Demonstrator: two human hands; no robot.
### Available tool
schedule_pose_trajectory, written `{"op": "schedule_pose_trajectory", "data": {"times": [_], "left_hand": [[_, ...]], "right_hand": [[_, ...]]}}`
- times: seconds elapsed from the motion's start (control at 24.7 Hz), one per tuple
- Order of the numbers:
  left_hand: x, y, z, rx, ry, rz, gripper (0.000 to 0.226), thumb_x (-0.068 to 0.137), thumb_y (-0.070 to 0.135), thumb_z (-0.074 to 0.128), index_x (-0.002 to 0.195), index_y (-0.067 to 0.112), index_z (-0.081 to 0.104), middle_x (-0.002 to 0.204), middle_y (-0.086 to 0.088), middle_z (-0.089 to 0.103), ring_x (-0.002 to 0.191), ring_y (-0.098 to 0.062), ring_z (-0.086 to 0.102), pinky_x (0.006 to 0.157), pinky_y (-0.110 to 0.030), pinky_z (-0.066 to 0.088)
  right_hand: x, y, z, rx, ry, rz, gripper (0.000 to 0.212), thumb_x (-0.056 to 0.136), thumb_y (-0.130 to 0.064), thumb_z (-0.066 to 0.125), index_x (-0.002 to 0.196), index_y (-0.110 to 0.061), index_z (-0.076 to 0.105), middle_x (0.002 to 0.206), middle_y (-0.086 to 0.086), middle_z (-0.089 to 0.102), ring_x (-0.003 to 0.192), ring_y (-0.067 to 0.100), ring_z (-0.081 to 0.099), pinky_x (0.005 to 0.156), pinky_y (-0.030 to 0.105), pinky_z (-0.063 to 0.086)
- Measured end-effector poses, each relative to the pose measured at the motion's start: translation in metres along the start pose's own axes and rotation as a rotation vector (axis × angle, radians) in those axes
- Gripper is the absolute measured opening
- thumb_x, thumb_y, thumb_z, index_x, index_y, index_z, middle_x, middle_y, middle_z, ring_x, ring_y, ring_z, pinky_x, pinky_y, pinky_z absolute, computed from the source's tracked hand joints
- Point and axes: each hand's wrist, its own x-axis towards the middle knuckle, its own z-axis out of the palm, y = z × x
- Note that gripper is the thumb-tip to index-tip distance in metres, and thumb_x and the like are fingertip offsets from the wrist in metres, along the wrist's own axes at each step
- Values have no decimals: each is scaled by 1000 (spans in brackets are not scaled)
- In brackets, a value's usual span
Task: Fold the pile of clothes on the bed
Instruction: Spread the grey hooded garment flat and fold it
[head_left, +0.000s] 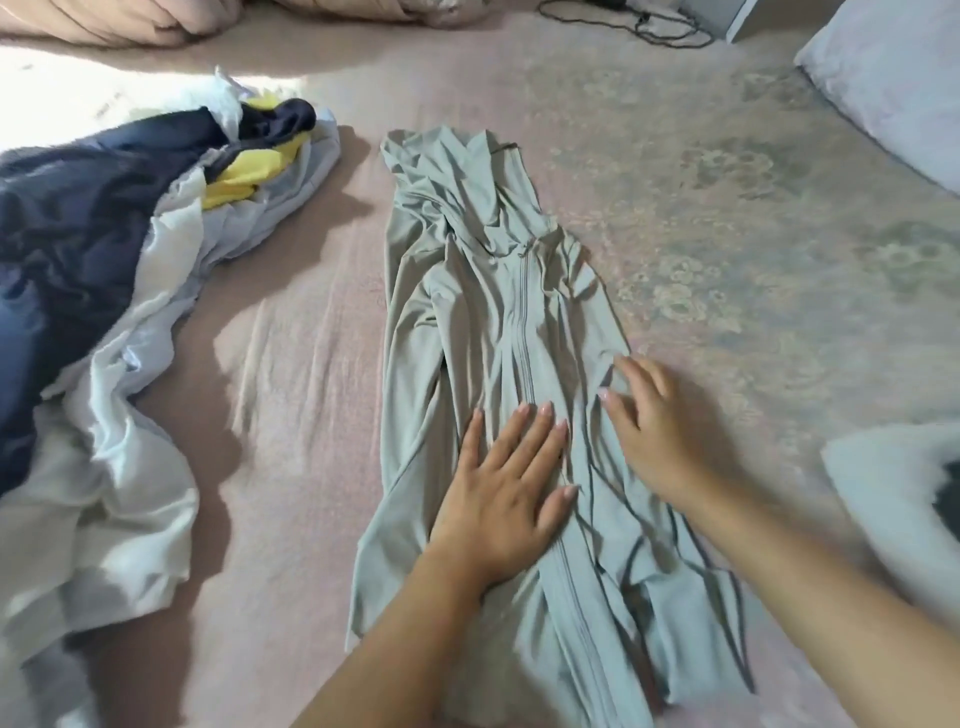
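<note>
- left hand (501, 499) lies flat on the lower middle of the grey-green zip jacket (483, 322), fingers (524, 431) straight and spread, pressing beside the zipper.
- right hand (649, 431) rests on the jacket's right edge, fingers relaxed, grasping nothing.
- the jacket lies lengthwise on the pink bed (301, 364), hood end farthest.
- pile of clothes (104, 291), navy, white and yellow, sits to the left, apart from the jacket.
- a pillow (893, 88) at far right.

A zipped jacket (498, 322) lies lengthwise mid-bed (291, 364), both hands on its near half, the clothes pile (104, 270) to its left, a pillow (893, 88) far right, a cable (649, 26) behind.
</note>
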Motion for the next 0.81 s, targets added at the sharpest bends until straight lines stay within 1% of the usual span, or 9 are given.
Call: {"op": "schedule_pose_trajectory", "data": {"times": [0.08,0.2,0.24,0.32,0.36,0.45,0.61,0.69,0.81], "left_hand": [[1,3,-8,45,-57,-31,62,95,47,13,149,19,24,157,0,18,146,-19,9,116,-55,9],[-19,29,-23,32,-119,-193,63,94,44,21,142,9,40,149,-12,35,138,-30,31,112,-55,24],[-36,39,-25,9,-107,-228,63,94,45,25,140,7,44,147,-14,39,136,-32,37,112,-53,27],[-70,58,-28,-5,-82,-232,66,94,52,27,139,8,46,146,-13,41,133,-32,41,109,-53,24],[-83,65,-31,9,-100,-202,69,93,57,25,140,10,45,147,-11,40,134,-32,40,107,-55,24],[-98,73,-42,50,-175,-132,78,87,68,28,141,14,44,147,-9,40,134,-31,39,106,-61,27],[-96,83,-71,126,-259,-22,102,57,81,61,136,16,52,142,-9,47,127,-32,48,95,-61,43],[-90,85,-79,125,-286,-42,113,38,79,74,131,16,57,136,-10,53,123,-32,53,90,-57,49],[-86,79,-84,105,-335,-66,127,18,70,82,128,11,60,132,-13,57,119,-34,56,91,-55,49]], "right_hand": [[-70,4,-14,2,-50,26,44,89,-5,62,130,5,51,136,23,48,127,39,44,108,30,25],[-130,-1,-24,-39,-217,308,51,83,-9,67,129,3,51,136,19,45,129,36,39,109,43,29],[-138,-6,-27,-23,-244,368,43,82,-12,69,121,-1,56,128,16,49,121,34,44,103,42,35],[-137,-15,-47,58,-289,410,15,87,-15,65,98,-9,58,104,9,55,99,28,52,82,35,41],[-126,-14,-63,134,-303,435,9,90,-16,61,93,-11,54,94,7,56,90,27,53,72,33,38],[-80,-1,-107,209,-228,445,10,92,-16,58,92,-8,52,89,11,56,84,26,54,65,32,33],[63,43,-221,92,85,409,20,92,-17,55,107,-4,55,107,18,61,91,30,55,67,25,33],[100,61,-244,-32,6,384,32,92,-16,54,122,-5,51,121,18,58,105,34,55,79,31,39],[70,65,-213,-72,-221,285,46,91,-6,54,136,-6,44,135,17,50,119,34,50,95,38,40]]}}
